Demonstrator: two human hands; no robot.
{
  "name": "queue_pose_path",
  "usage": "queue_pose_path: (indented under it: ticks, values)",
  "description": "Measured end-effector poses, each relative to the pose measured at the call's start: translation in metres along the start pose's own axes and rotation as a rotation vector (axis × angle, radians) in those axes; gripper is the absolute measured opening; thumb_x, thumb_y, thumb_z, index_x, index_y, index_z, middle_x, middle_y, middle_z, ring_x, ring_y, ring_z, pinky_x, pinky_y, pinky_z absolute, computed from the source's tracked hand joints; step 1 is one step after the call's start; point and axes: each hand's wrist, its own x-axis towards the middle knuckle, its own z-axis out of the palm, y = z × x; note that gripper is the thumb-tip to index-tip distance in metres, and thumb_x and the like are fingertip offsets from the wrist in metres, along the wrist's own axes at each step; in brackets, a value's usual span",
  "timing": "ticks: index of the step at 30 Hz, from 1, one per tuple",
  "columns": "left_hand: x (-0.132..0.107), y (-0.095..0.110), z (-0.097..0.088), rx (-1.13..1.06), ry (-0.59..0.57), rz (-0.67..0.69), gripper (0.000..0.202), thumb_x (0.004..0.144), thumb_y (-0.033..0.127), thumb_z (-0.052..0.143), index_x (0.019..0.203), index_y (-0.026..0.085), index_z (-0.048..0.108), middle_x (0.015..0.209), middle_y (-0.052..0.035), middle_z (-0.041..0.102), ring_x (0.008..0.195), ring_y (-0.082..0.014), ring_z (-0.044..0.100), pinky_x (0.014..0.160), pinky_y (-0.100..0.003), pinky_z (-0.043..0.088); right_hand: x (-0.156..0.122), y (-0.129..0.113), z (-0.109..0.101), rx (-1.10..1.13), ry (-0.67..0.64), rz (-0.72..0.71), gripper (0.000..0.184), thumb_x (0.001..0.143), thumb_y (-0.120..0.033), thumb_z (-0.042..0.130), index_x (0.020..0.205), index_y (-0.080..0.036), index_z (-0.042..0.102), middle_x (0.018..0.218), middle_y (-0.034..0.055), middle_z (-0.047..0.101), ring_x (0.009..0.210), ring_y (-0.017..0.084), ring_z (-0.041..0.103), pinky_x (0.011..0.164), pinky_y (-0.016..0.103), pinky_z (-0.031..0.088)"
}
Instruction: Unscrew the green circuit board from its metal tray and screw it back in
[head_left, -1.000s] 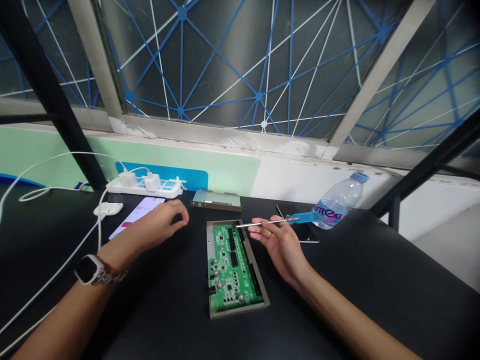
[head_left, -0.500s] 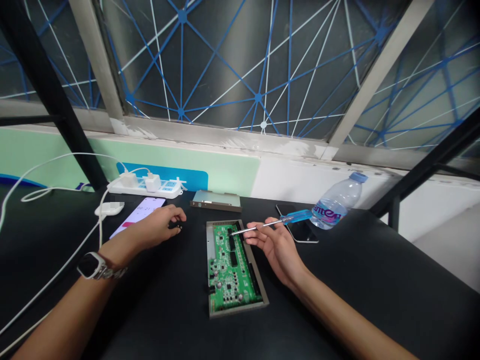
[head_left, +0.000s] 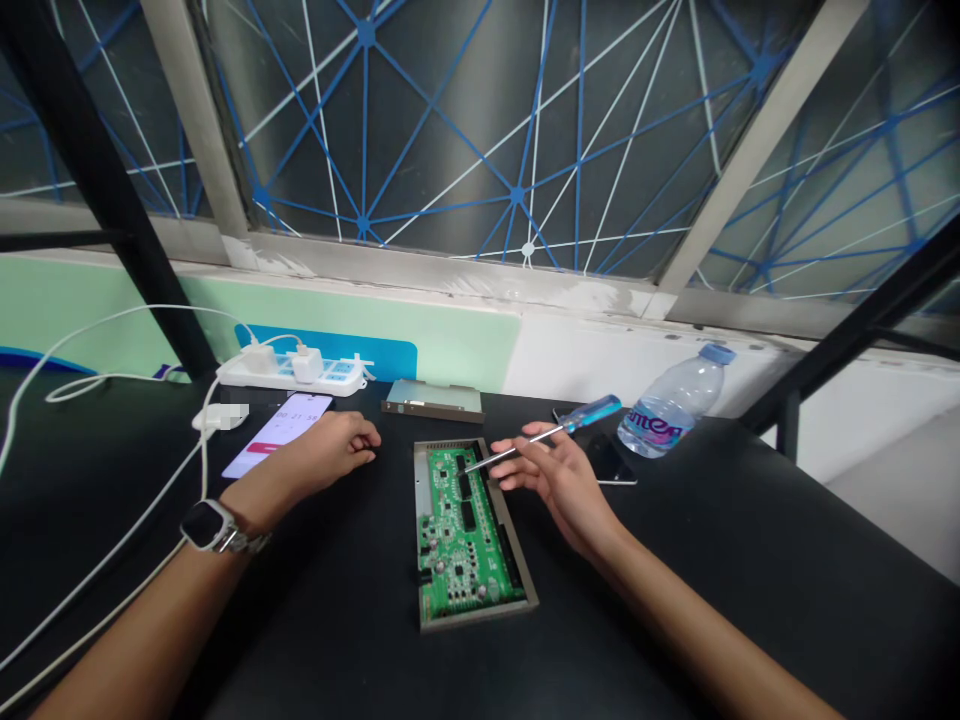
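Note:
A green circuit board (head_left: 461, 530) lies in a grey open casing (head_left: 480, 615) on the black table (head_left: 675, 600). My right hand (head_left: 559, 480) holds a screwdriver (head_left: 540, 433) with a blue handle by its metal shaft, the tip over the board's far end. My left hand (head_left: 334, 448), with a watch (head_left: 214, 525) on the wrist, rests on the table left of the casing with its fingers curled; what they hold, if anything, is hidden. A lit phone (head_left: 277, 432) lies just behind that hand.
A grey metal cover plate (head_left: 431, 400) lies behind the casing. A white power strip (head_left: 292, 372) with chargers and white cables (head_left: 112, 550) runs along the left. A water bottle (head_left: 671, 405) lies on its side at the right, by a dark phone (head_left: 611, 462).
My right hand has tilted the screwdriver, the handle rising and the tip dropping toward the board's far end. My left hand shifted slightly on the table.

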Motion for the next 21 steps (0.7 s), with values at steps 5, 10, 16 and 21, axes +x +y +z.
queue_pose_path:
  ticks: [5, 10, 16, 21]
  values:
    - [0.0, 0.023, 0.011, -0.037, 0.178, 0.208, 0.027, 0.091, 0.031, 0.051, 0.11, 0.02, 0.066, 0.112, -0.0084, 0.065, 0.101, -0.0217, 0.062, 0.091, -0.036, 0.049, 0.007, -0.009, -0.015, -0.343, -0.04, -0.062, 0.033, 0.085, -0.049, 0.063, 0.095, -0.023, 0.045, 0.056, -0.0033, 0.066, 0.034, 0.015, 0.056, 0.035, 0.022, 0.039]
    - [0.009, 0.047, 0.031, -0.018, 0.139, 0.269, 0.029, 0.095, 0.027, 0.046, 0.114, 0.017, 0.064, 0.113, -0.0105, 0.063, 0.108, -0.0234, 0.059, 0.094, -0.038, 0.045, 0.007, 0.0, -0.024, -0.885, -0.075, -0.091, 0.024, 0.089, -0.043, 0.056, 0.08, -0.023, 0.048, 0.039, -0.0115, 0.034, 0.032, 0.009, 0.029, 0.037, 0.021, 0.017]
    - [0.037, 0.049, 0.035, -0.007, 0.079, 0.316, 0.022, 0.088, 0.02, 0.05, 0.086, 0.019, 0.071, 0.083, -0.0064, 0.067, 0.08, -0.0203, 0.062, 0.074, -0.031, 0.045, 0.001, 0.007, -0.018, -1.346, -0.049, -0.059, 0.011, 0.086, -0.031, 0.057, 0.082, -0.021, 0.055, 0.051, -0.0038, 0.05, 0.043, 0.012, 0.04, 0.048, 0.025, 0.023]
    - [0.044, 0.044, 0.042, -0.168, 0.109, 0.24, 0.023, 0.087, 0.027, 0.052, 0.087, 0.019, 0.074, 0.086, -0.007, 0.069, 0.075, -0.0175, 0.063, 0.067, -0.027, 0.047, -0.001, 0.006, -0.016, -1.559, -0.041, -0.059, 0.011, 0.087, -0.031, 0.056, 0.085, -0.021, 0.055, 0.062, 0.0012, 0.057, 0.049, 0.015, 0.049, 0.052, 0.027, 0.023]
